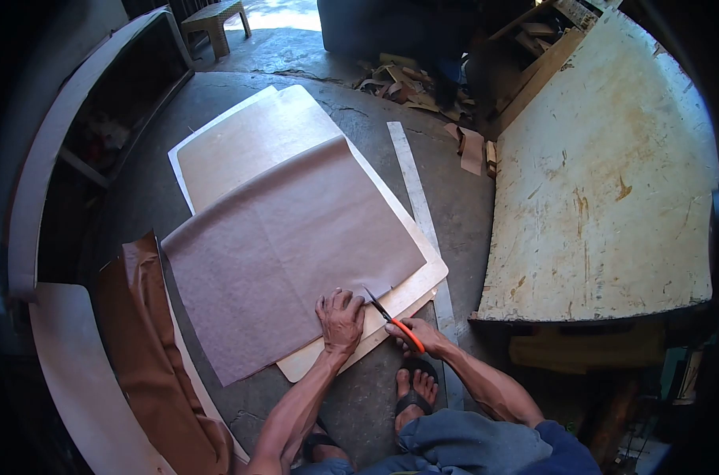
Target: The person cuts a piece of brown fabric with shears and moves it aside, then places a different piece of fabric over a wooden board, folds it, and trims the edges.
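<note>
A mauve-brown leather-like sheet lies over pale boards on the floor. My left hand presses on its near edge with fingers bent and close together, seemingly gripping the edge; the fingertips are partly hidden. In my right hand is a pair of scissors with orange handles, my fingers closed around them. Their dark blades are at the sheet's near edge, just right of my left hand, with the tips over the sheet. A short slit or mark shows in the edge right of the blades.
A long metal straightedge lies right of the boards. Folded brown material rests at left beside a curved pale panel. At right stands a worn, stained white table. Scraps are heaped behind; my sandalled foot is close by.
</note>
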`<state>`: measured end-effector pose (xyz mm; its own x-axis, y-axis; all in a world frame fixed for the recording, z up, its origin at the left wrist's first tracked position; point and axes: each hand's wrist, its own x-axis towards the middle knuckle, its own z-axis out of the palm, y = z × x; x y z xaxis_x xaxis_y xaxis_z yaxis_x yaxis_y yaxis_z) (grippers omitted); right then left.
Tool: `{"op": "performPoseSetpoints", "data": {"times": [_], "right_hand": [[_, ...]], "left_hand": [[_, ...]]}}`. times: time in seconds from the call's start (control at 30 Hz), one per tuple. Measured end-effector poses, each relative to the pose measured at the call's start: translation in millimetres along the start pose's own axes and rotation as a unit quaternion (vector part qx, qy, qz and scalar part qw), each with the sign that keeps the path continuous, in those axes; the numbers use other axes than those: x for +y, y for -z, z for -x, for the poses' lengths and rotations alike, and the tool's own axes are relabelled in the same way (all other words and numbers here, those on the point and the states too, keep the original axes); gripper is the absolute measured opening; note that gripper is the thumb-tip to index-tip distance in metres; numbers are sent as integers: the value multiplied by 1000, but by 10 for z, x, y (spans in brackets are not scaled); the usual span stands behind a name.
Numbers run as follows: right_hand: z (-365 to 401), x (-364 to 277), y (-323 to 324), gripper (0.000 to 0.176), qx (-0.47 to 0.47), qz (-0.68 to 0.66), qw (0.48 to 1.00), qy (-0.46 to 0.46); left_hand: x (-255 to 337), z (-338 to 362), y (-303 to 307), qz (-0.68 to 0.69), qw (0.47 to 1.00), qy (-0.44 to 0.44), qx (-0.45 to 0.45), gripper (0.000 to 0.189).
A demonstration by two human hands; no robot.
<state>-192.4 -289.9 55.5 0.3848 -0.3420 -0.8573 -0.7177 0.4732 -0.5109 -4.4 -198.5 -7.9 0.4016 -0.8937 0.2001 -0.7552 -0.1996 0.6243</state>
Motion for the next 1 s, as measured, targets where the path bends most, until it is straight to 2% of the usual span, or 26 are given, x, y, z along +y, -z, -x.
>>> {"op": "performPoseSetpoints", "data": {"times": [0.07, 0.23, 0.3, 0.33, 0.4, 0.53, 0.6, 0.63, 0.7, 0.87, 1.0], "right_hand": [[-57, 40, 89, 74, -10, 6, 1000, 17], [-1, -58, 151, 73, -11, -1, 1000, 14], [9, -81, 157, 62, -10, 14, 1000, 2], [25, -84, 156, 62, -10, 14, 1000, 2], [39, -97, 157, 75, -2, 59, 998, 11], [1, -24, 123, 77, 20, 90, 996, 21], [-115, 164, 24, 61, 6, 16, 1000, 7], [-53, 130, -69, 61, 7, 16, 1000, 8], [71, 57, -334, 60, 20, -124, 992, -13], [38, 72, -773, 61, 99, -173, 980, 4], [-31, 144, -879, 60, 110, -217, 970, 24]], "left_hand": [[-20, -15, -16, 11, 1000, -14, 15, 21], [-33, -14, -18, 12, 999, -23, 21, 19], [-27, -23, -17, 12, 1000, -22, 19, 19], [-24, -21, -17, 12, 1000, -18, 18, 19], [-26, -27, -15, 11, 1000, -16, 17, 18], [-22, -20, -21, 14, 1000, -13, 22, 17], [-23, -15, -24, 13, 1000, -14, 23, 16], [-24, -14, -26, 13, 1000, -14, 22, 16], [-29, -17, -29, 13, 1000, -13, 20, 15], [-31, -12, -46, 12, 1000, -4, 19, 14], [-31, -17, -52, 13, 1000, -7, 21, 14]]}}
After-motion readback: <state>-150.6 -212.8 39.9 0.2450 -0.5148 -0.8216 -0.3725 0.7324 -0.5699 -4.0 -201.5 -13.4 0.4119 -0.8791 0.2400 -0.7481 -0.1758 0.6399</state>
